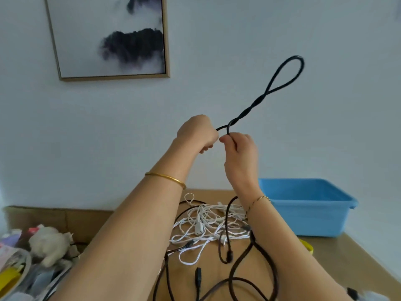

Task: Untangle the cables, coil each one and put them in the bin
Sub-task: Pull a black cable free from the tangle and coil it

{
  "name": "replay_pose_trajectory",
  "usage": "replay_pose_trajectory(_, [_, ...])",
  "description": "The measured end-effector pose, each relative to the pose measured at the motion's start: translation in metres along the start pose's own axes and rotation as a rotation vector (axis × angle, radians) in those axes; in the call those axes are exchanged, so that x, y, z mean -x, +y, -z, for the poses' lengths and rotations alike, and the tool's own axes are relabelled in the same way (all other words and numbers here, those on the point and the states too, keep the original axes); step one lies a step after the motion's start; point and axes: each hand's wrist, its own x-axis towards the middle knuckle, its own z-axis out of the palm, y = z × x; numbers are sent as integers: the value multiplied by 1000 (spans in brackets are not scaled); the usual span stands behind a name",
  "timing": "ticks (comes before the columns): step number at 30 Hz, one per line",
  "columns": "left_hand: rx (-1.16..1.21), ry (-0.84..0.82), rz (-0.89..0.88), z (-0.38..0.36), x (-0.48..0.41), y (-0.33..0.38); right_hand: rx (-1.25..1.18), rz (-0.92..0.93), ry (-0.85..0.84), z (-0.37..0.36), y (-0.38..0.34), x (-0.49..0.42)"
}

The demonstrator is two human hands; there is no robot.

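Note:
Both my hands are raised above the table and hold a thick black cable (256, 106). It is twisted on itself and ends in a loop that sticks up to the right. My left hand (196, 133) grips one strand in a fist. My right hand (240, 148) pinches the other strand just beside it. More of the black cable hangs down past my right wrist onto the table. A tangle of white cables (206, 224) lies on the table below my arms. The blue bin (308, 209) stands at the right against the wall; its inside is hidden.
The wooden table (338, 257) runs up to a white wall. A black plug (198, 274) and dark cable loops lie at the front. A soft toy (50, 242) and mixed clutter fill the left front. A framed picture (108, 38) hangs on the wall.

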Motion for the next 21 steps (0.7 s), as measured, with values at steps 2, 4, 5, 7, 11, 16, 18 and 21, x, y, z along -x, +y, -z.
replay_pose_trajectory(2, [17,3,16,-1,-1,-6,-10,6,10,-3,-5,-1])
replay_pose_trajectory(4, [17,13,34,1,0,-11,-49,13,22,-7,-10,-2])
replay_pose_trajectory(5, [10,26,44,3,1,-14,-66,11,22,-9,-13,-3])
replay_pose_trajectory(7, [-21,61,66,9,1,-20,-51,12,6,-12,-16,-6])
replay_pose_trajectory(11, [-107,165,49,22,0,-28,32,81,-32,-18,-26,-23])
replay_pose_trajectory(16, [-201,333,-65,36,2,-30,331,124,-130,-13,-39,-52])
replay_pose_trajectory(18, [-208,426,-100,41,3,-30,420,121,-166,-7,-47,-62])
replay_pose_trajectory(21, [-181,556,-125,49,3,-27,378,120,-167,-3,-61,-78])
